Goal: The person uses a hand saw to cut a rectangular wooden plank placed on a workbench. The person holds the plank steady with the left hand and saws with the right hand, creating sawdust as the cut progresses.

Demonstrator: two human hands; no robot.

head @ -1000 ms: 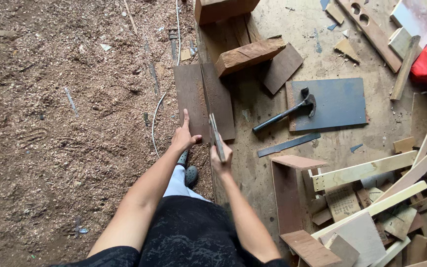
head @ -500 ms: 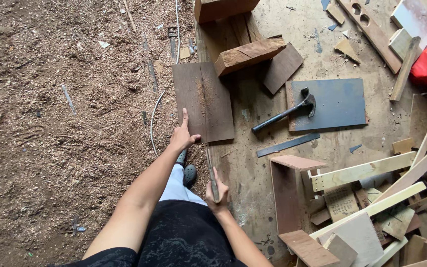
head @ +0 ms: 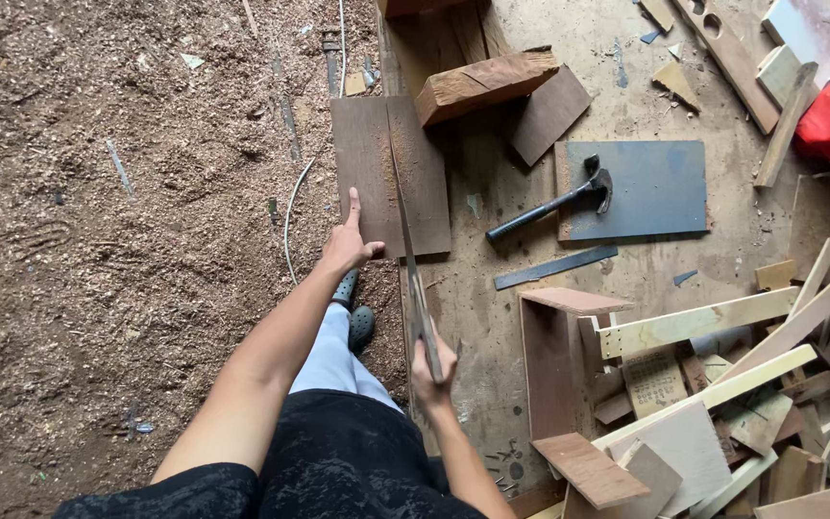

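Observation:
My left hand presses flat on the near left part of a dark brown board lying on the workbench. My right hand grips the handle of a hand saw, whose thin blade runs away from me along the middle of the board. My foot in a grey shoe shows below the board's near edge.
A hammer lies on a grey-blue panel to the right. A thick wooden block rests behind the board. Offcuts and pale battens pile up at the right. Sawdust covers the ground on the left.
My right hand has pulled back towards me and the saw blade now lies stretched along the board; a second ago it was held short and close to my left hand.

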